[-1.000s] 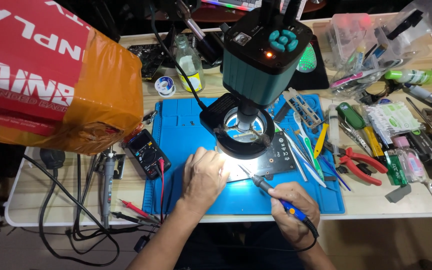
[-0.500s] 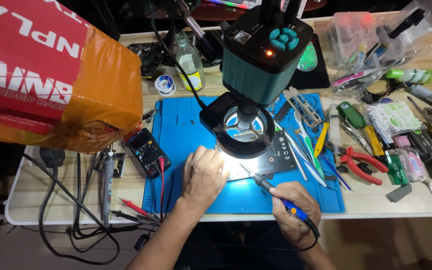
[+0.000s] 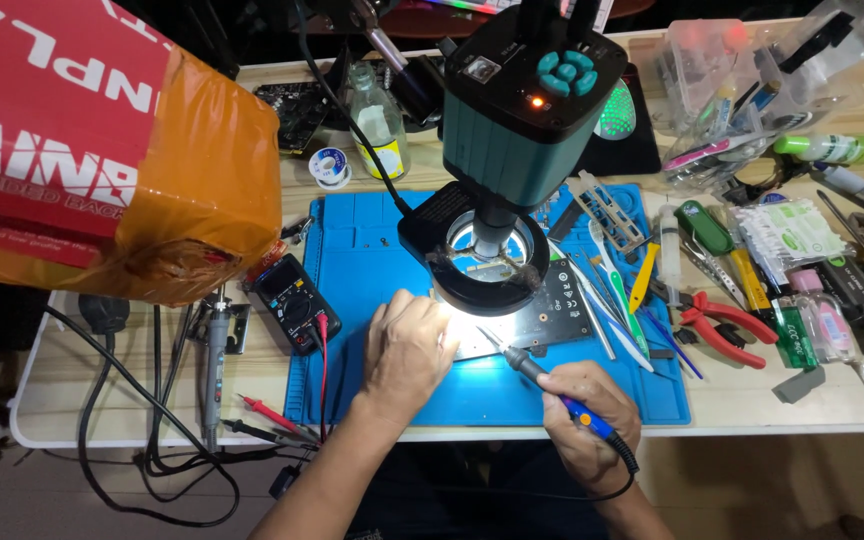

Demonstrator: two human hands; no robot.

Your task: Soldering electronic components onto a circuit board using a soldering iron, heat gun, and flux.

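Head view: your table is crowded, with an orange and red box filling the upper left corner. In the middle lies a blue mat, and over it stands a teal microscope with a lit black ring light. Under that ring sits the board, dark with a bright metal edge, resting on the mat. Your left hand lies on the mat at the board's left edge, fingers curled together and pressing down beside the lit spot. Your right hand sits at the table's near edge, fingers clamped on a blue-handled soldering iron, its tip reaching the board below the ring. Left of the mat lies a multimeter. Right of it lie red pliers and a yellow tool.
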